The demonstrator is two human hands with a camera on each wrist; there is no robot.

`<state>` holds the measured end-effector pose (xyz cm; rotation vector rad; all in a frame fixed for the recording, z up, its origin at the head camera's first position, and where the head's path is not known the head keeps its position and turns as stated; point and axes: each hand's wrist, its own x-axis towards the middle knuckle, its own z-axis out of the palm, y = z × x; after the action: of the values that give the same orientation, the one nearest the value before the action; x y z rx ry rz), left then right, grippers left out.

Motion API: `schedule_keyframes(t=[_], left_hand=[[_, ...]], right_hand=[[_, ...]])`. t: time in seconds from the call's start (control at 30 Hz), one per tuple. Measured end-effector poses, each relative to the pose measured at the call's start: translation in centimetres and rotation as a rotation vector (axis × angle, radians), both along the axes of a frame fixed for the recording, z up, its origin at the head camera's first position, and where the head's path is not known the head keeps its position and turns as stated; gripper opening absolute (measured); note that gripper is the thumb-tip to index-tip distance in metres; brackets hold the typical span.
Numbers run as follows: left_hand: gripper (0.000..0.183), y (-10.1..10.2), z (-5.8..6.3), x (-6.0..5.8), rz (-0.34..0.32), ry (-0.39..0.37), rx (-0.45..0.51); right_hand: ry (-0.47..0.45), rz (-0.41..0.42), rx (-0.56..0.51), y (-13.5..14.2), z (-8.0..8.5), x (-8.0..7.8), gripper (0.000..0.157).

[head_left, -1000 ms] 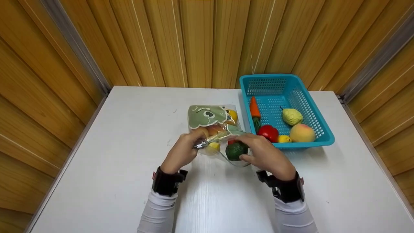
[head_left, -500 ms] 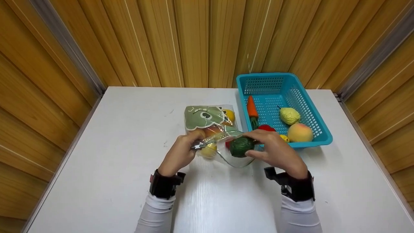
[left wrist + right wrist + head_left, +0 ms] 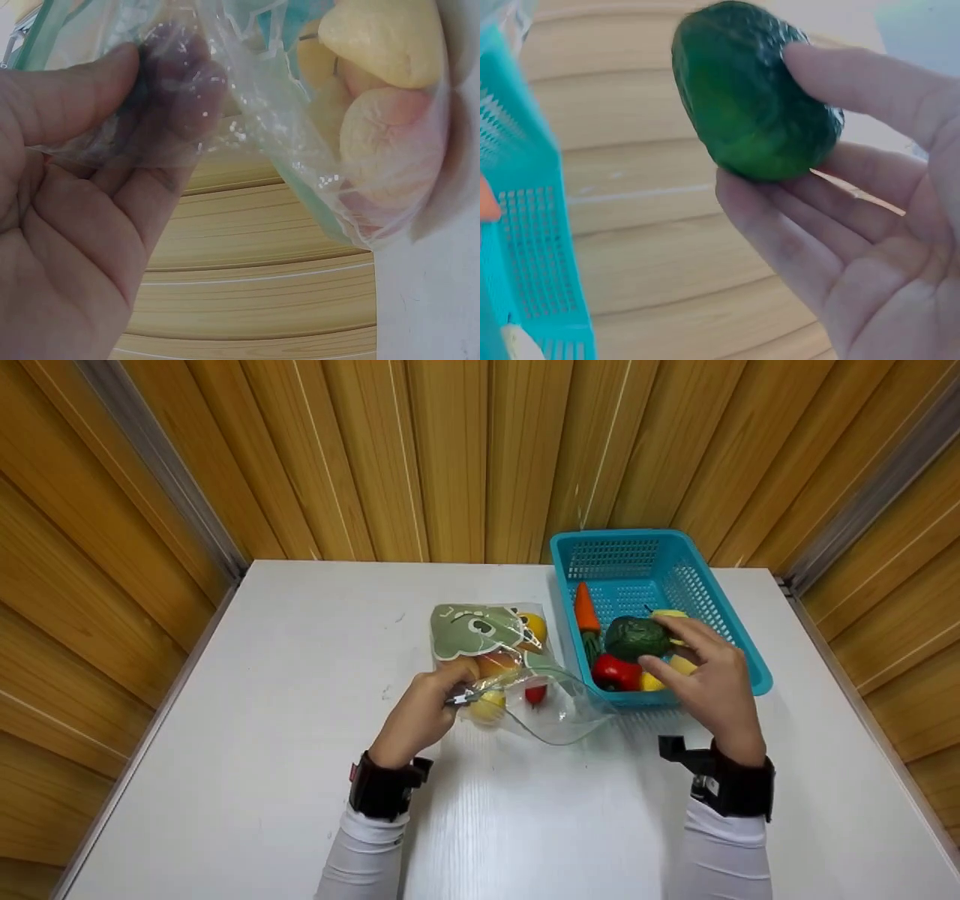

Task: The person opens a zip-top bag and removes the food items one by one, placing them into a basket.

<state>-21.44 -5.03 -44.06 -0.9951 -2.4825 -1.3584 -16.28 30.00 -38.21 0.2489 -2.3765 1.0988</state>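
Note:
My right hand [image 3: 712, 679] holds a dark green avocado [image 3: 637, 637] between thumb and fingers, over the blue basket [image 3: 759, 679]. In the right wrist view the avocado [image 3: 754, 94] is glossy and bumpy, gripped from one side. My left hand [image 3: 424, 705] pinches the edge of a clear zip bag [image 3: 566, 720] with a green cartoon print. The bag's mouth gapes toward the right. Inside lie a yellow fruit [image 3: 487, 706], a small red piece [image 3: 535, 694] and an orange-yellow one [image 3: 534, 628]. In the left wrist view, a pear [image 3: 386, 37] and a peach [image 3: 390, 142] show through the plastic.
The basket stands at the bag's right. In it are a carrot [image 3: 586, 607], a red pepper [image 3: 615, 671], a yellow-green fruit [image 3: 667, 615] and a peach [image 3: 682, 664], partly hidden by my right hand. The white table [image 3: 322, 660] meets wood-patterned walls.
My right hand has drawn the avocado out of the bag's mouth and carried it right, over the basket. The left hand has stayed at the bag.

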Motion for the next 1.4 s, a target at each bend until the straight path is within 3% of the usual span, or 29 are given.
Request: schedule_keyframes(t=[0.57, 1.07, 1.4], left_hand=[[0.038, 0.1, 0.1, 0.2, 0.006, 0.003, -0.005], [0.037, 0.0, 0.1, 0.2, 0.001, 0.006, -0.032], [0.036, 0.0, 0.1, 0.1, 0.003, 0.004, -0.038]], right_hand=[[-0.102, -0.188, 0.031, 2.0, -1.8, -1.7, 0.053], [-0.13, -0.252, 0.071, 2.7, -3.3, -2.9, 0.053], [-0.222, -0.268, 0.116, 3.2, -4.1, -3.3, 0.053]])
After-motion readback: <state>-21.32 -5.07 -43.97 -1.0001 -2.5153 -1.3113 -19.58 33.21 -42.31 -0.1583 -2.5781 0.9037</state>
